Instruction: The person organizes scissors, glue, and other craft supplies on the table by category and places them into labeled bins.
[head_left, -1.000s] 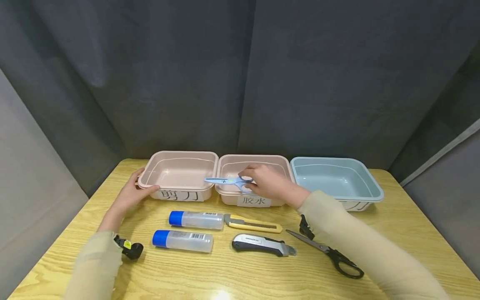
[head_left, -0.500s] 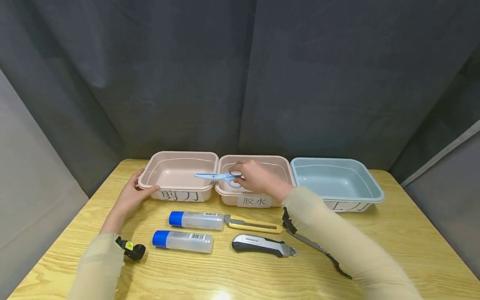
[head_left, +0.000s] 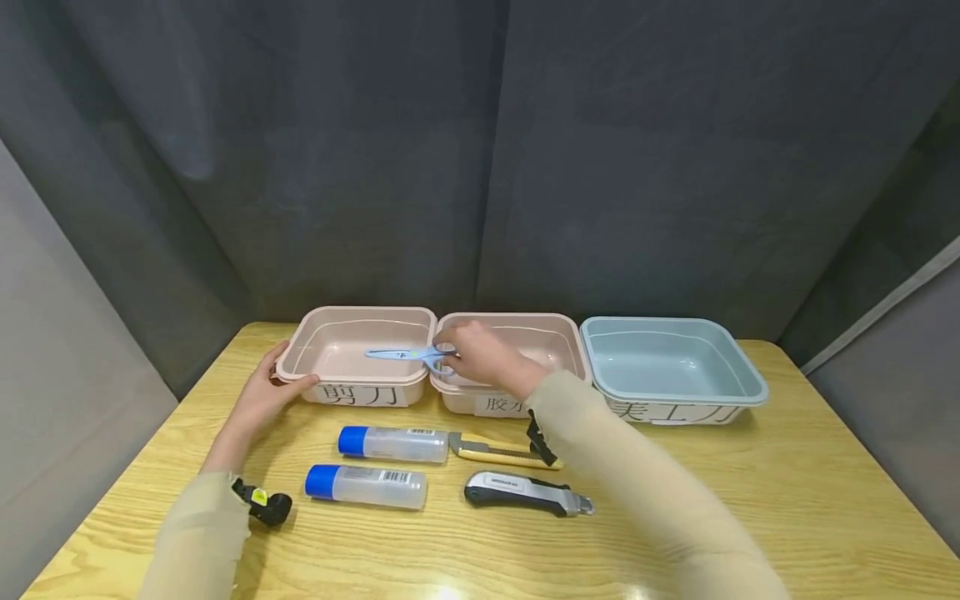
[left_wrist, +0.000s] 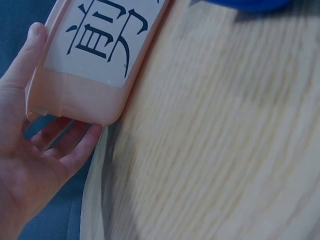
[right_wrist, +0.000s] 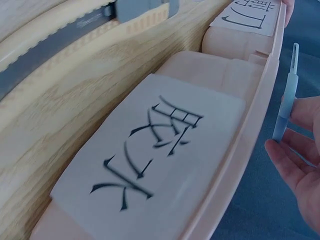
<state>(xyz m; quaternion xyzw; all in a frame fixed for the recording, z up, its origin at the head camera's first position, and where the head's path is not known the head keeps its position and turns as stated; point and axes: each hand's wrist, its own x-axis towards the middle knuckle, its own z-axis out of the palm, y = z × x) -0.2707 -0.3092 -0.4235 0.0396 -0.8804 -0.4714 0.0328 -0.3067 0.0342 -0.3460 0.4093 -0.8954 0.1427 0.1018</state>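
Right fingers (head_left: 459, 333) pinch one scissors (head_left: 401, 354) among three bins (head_left: 337, 354), two bottles (head_left: 378, 487), two cutters (head_left: 510, 489).

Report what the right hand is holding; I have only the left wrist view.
Observer: The right hand holds slim light-blue scissors, apparently plastic, by the handle end.
Operator: Say where the tip is.
Observer: In the head view it shows against the inside of the pale-pink rectangular plastic bin that the left hand grips.
Operator: Name what sits beside that bin.
Observer: A second pale-pink rectangular plastic bin, on its right.
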